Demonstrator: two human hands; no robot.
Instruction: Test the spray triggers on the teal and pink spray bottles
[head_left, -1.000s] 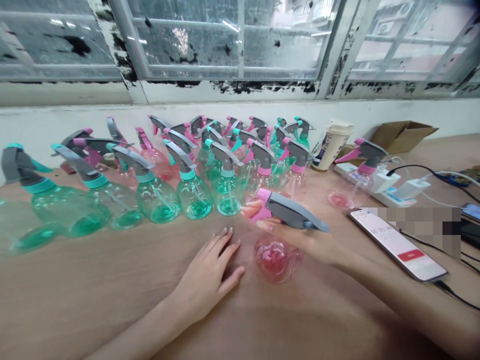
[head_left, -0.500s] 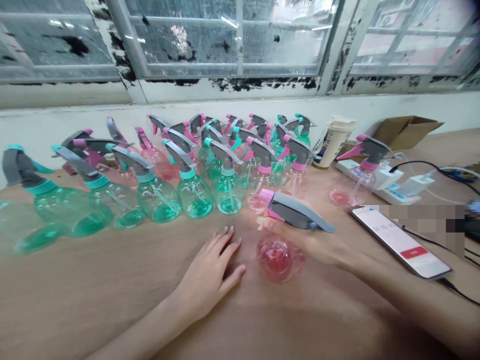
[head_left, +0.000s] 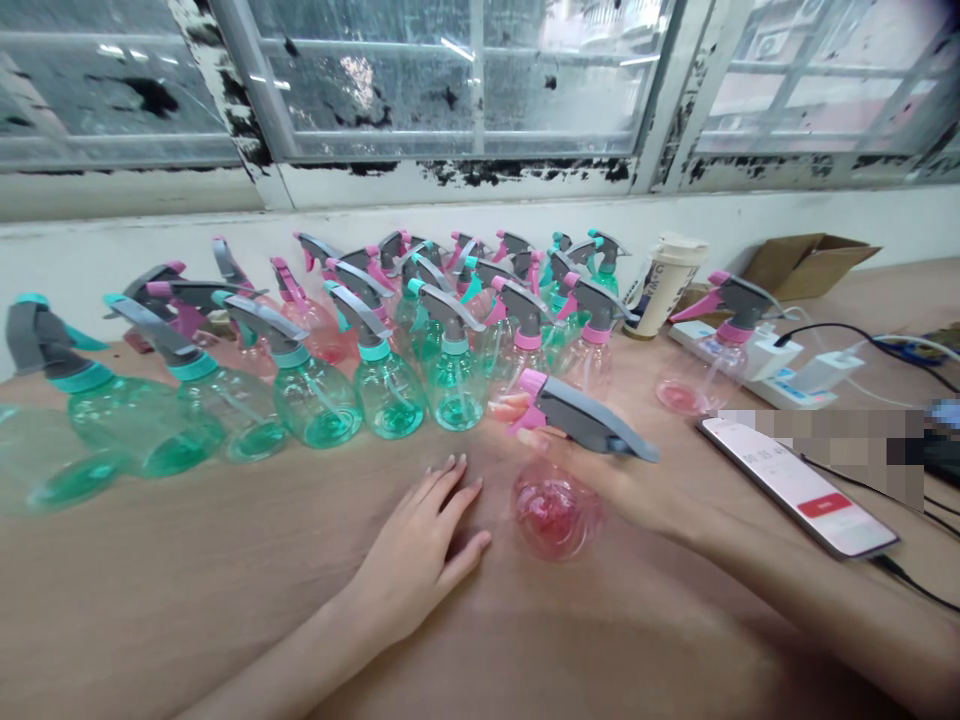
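Observation:
My left hand (head_left: 420, 545) lies flat on the table, palm down, its fingers a little apart and nothing in it. Close to its right is a clear pink spray bottle (head_left: 556, 512) with a grey-and-pink trigger head (head_left: 589, 412). My right hand (head_left: 626, 485) wraps the neck of this bottle just under the head, fingertips showing by the pink trigger and nozzle. The hand is slightly blurred, and the neck is hidden behind it. Beyond both hands stands a row of green spray bottles (head_left: 390, 400) with grey and teal heads.
More pink and green spray bottles crowd behind the front row, below the window. To the right are a lone pink spray bottle (head_left: 701, 375), a paper cup (head_left: 664, 285), an opened cardboard box (head_left: 806, 265), a power strip (head_left: 795, 390) with chargers, and a lit phone (head_left: 799, 485) with cables.
The fingers of my right hand have shifted on the bottle's neck, reaching a little further left past the trigger. The head has moved slightly up and left. My left hand stays put.

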